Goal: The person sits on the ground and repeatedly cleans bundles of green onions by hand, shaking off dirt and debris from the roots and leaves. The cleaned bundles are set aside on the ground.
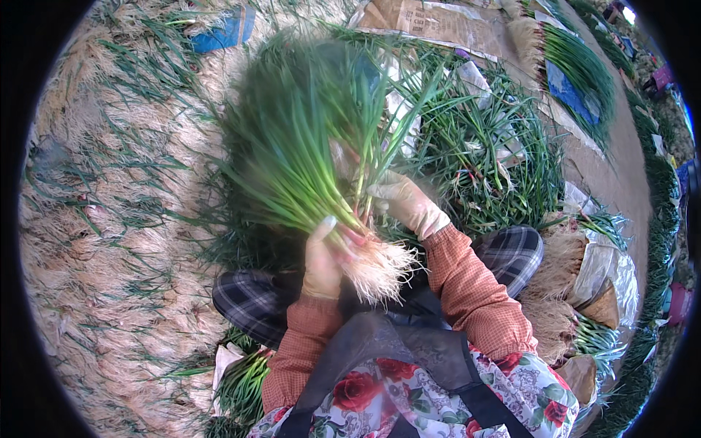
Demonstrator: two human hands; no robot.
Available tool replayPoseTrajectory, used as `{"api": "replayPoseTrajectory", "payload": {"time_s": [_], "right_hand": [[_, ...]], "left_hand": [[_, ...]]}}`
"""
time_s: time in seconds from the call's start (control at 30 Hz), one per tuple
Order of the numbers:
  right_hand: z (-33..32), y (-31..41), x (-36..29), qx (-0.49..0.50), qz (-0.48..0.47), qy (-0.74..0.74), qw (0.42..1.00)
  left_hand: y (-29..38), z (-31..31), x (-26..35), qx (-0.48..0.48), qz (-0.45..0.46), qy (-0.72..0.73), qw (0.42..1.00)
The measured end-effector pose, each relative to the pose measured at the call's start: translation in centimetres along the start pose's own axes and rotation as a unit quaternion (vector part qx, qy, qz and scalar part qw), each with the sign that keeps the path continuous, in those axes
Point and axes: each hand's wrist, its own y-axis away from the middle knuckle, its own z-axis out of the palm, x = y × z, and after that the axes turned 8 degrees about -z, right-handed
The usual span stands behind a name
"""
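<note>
My left hand (322, 260), in a pale glove, is closed around the base of a bunch of green onion-like plants (306, 180). Their long green leaves fan upward and are partly blurred; the reddish stem bases and pale stringy roots (380, 271) point down to the right. My right hand (402, 202), gloved too, is at the right side of the bunch, its fingers on a few separate stalks (360, 186). Whether those stalks are apart from the bunch at the base is hard to tell. Dark leaves lie behind and below the bunch.
A wide layer of rooted plants (120, 246) covers the left. Loose green leaves (493, 164) are heaped at the right, with wrapped bundles (602, 274) beyond. Flattened brown paper sacking (432, 24) lies at the top, and another bundle (580, 71) rests at the upper right.
</note>
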Motion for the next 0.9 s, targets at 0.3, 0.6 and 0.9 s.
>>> {"api": "replayPoseTrajectory", "payload": {"time_s": [0.3,0.6,0.9], "right_hand": [[1.0,-2.3,-0.1,-0.042,0.044,0.396,0.916],[-0.3,-2.2,-0.9,0.101,-0.276,0.153,0.943],[1.2,1.8,0.5,0.046,0.136,0.308,0.941]], "left_hand": [[0.1,-0.4,0.4,-0.086,0.011,-0.011,0.996],[0.8,1.2,-0.3,0.031,0.038,0.021,0.999],[2.2,0.1,0.0,-0.080,0.050,0.054,0.994]]}}
